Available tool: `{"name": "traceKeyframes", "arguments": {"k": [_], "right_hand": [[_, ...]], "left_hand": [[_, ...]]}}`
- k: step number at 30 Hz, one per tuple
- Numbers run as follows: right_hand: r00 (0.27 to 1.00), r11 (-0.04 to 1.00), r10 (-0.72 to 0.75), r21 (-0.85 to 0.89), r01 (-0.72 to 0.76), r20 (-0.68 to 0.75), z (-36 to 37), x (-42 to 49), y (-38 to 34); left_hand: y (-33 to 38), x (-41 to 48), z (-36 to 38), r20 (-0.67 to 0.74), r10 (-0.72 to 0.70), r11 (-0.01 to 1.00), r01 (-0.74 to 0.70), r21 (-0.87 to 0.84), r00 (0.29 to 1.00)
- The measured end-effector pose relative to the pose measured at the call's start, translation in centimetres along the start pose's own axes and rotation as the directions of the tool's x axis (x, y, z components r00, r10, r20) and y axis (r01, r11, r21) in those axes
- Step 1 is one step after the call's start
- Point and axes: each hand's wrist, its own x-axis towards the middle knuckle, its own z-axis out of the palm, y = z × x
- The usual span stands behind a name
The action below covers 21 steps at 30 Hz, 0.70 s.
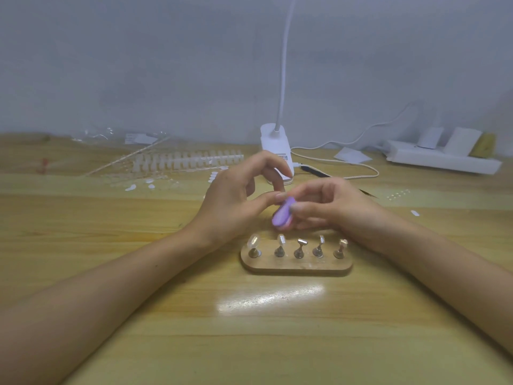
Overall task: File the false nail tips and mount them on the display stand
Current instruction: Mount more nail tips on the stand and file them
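Observation:
A wooden display stand with several small metal pegs lies on the table in front of me. A clear nail tip sits on its leftmost peg, and another tip seems to sit on the second. Just behind the stand, my right hand grips a purple buffer block. My left hand meets it there, thumb and forefinger pinched together at the block's top edge. Whatever they pinch is too small and blurred to make out.
Strips of unused nail tips and loose tips lie at the back left with clear packaging. A white clip lamp stands behind my hands, its cable running right to a white power strip.

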Motion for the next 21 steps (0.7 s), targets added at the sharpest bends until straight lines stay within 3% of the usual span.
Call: {"name": "traceKeyframes", "arguments": {"k": [3, 6, 9, 13, 16, 19, 21], "right_hand": [[0.991, 0.993, -0.036, 0.109, 0.051, -0.133, -0.38, 0.20, 0.10], [1.000, 1.000, -0.001, -0.001, 0.001, 0.000, -0.22, 0.11, -0.02], [0.992, 0.994, -0.032, 0.104, 0.044, -0.121, -0.40, 0.18, 0.07], [1.000, 1.000, 0.014, 0.001, -0.014, 0.025, -0.13, 0.16, -0.04], [0.994, 0.994, -0.022, 0.104, 0.033, -0.103, -0.45, 0.22, 0.00], [0.999, 1.000, 0.020, -0.011, -0.020, 0.032, -0.31, 0.09, -0.05], [0.999, 0.999, -0.007, 0.048, 0.009, -0.045, -0.27, 0.19, 0.05]], "left_hand": [[0.01, -0.01, 0.01, 0.009, -0.004, 1.000, 0.004, 0.006, 1.000], [0.04, -0.02, -0.01, 0.004, 0.001, 1.000, -0.001, 0.016, 1.000], [0.05, 0.00, 0.03, 0.016, 0.003, 1.000, -0.003, 0.021, 1.000], [0.02, -0.02, 0.01, 0.012, 0.002, 1.000, -0.002, 0.009, 1.000], [0.01, 0.01, 0.01, 0.029, 0.011, 1.000, -0.011, 0.008, 1.000], [0.02, 0.04, 0.01, 0.027, 0.014, 1.000, -0.014, 0.012, 1.000], [0.02, 0.04, 0.01, 0.025, 0.013, 1.000, -0.013, 0.018, 1.000]]}}
